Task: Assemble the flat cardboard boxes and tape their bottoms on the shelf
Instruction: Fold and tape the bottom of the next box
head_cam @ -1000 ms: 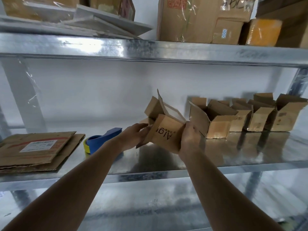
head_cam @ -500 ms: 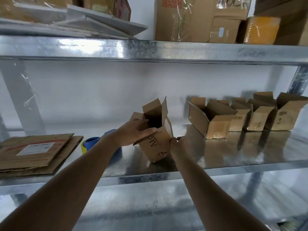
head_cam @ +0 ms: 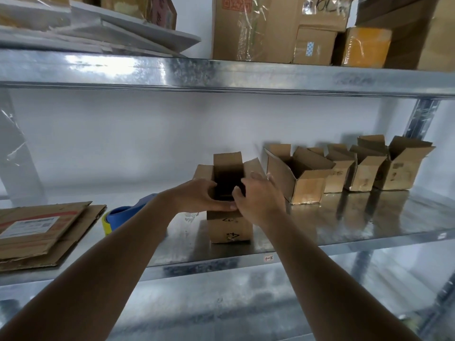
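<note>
Your box (head_cam: 230,228) stands upright on the metal shelf (head_cam: 369,217), near its front edge, mouth up. Plain brown corrugated cardboard, squarish, dark ink marks on the near face. Back flap stands straight up, side flaps splay outward, inside is dark.

Your left hand (head_cam: 199,196) grips the near-left rim of the box: fingers curled over the edge into the opening, thumb lying along the front top edge. Your right hand (head_cam: 258,198) holds the near-right rim, fingers curled over the edge at the opening; the upper fingers lie against the right flap. The two thumbs nearly meet at the front edge.

Tape dispenser (head_cam: 123,215), blue plastic with a yellow roll edge, lies on the shelf just left of your left forearm, partly hidden by it. Flat cardboard (head_cam: 46,232) sits far left on the shelf, stacked sheets, worn edges, a white label with red stripe on the top sheet.

Right of your box, four assembled boxes (head_cam: 344,173) in a row toward the back, same brown cardboard, flaps open; the nearest one is just beside your right hand, not touching it. Shelf surface is shiny galvanised steel, mottled, reflecting the boxes.

Upper shelf (head_cam: 221,75) carries big cartons (head_cam: 270,28) with clear tape and white flat panels (head_cam: 123,33) on the left.
</note>
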